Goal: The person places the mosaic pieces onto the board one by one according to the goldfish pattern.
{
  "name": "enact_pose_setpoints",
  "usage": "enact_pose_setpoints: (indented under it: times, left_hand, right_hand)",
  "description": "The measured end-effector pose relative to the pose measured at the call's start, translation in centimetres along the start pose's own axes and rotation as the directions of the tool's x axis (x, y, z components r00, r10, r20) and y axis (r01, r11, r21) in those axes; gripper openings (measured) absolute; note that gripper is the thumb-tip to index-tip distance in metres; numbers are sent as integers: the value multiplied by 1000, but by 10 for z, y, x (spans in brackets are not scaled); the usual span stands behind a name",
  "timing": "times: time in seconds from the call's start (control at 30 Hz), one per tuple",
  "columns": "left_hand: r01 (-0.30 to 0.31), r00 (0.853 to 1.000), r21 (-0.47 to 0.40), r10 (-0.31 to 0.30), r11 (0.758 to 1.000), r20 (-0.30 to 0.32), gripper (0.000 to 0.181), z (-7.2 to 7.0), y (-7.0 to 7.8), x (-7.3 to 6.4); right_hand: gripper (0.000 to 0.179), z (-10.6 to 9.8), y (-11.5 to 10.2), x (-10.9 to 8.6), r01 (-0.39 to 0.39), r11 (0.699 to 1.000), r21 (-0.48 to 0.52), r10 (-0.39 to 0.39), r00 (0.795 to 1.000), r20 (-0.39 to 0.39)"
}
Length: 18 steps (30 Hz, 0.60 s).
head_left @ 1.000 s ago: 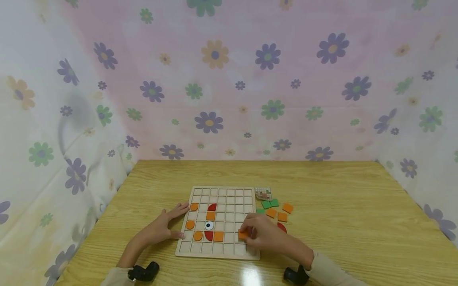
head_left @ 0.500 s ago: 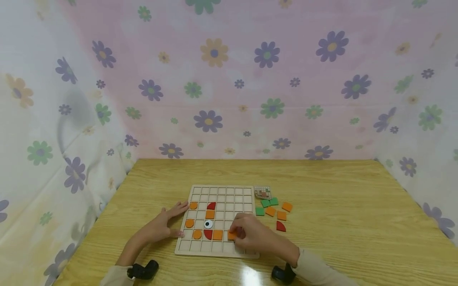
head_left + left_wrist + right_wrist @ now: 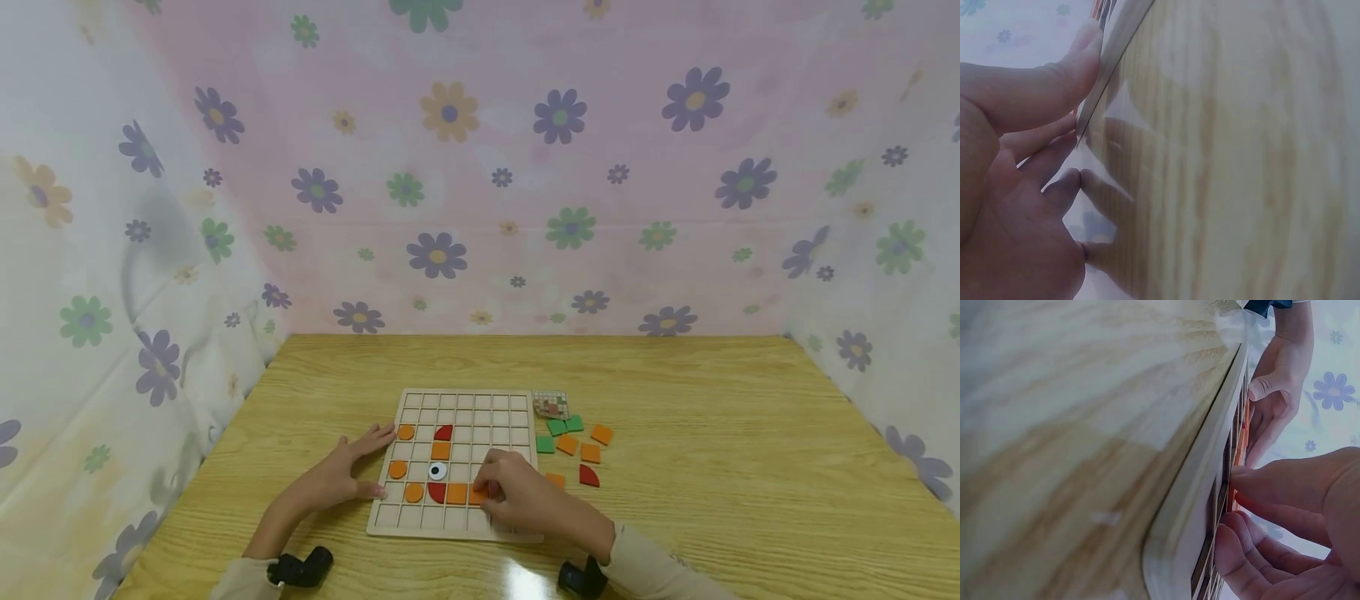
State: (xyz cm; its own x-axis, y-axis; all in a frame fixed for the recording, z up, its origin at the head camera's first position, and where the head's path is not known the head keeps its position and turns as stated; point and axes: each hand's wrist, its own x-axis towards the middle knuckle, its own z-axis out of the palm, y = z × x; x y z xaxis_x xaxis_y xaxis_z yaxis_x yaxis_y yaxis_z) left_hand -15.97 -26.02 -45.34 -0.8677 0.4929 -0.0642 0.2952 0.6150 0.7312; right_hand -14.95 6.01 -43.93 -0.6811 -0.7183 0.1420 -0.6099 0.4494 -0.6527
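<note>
A wooden grid board lies on the table. My right hand is over its lower right part, thumb and fingers pinching an orange square tile at a cell beside another orange square. In the right wrist view that tile shows at the fingertips; whether it sits fully flat I cannot tell. With fingers spread, my left hand rests at the board's left edge, thumb on the rim. On the board are orange discs, red quarter-circles, an orange square and a white eye disc.
Right of the board lie loose green tiles, orange squares and a red quarter-circle. A small pattern card lies by the board's upper right corner. A flowered cloth hangs behind the wooden table.
My right hand has moved left across the board with the orange square tile, which is now beside the other orange square. The left hand has stayed in place.
</note>
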Motion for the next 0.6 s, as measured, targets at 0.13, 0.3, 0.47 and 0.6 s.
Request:
enact_pose_setpoints:
  times: [0.13,0.3,0.47,0.6]
  left_hand:
    - [-2,1000,0,2,1000,-2,87,0,1,0]
    - [-6,1000,2,6,1000,-4,86,0,2,1]
    - [-4,1000,-4,4,1000,-4,86,0,1,0]
    - [-16,1000,-3,16,1000,-1,87,0,-1,1]
  right_hand:
    - [11,-1,-1,-2,-8,1000,30,8,1000,14]
    - [12,-5,-2,-4,-4,999,36,4,1000,14]
    - [12,-13,-5,-7,-26,999,-46,27,999,25]
    - [13,-19,-2,-11,-8,997,-81,9,1000,16]
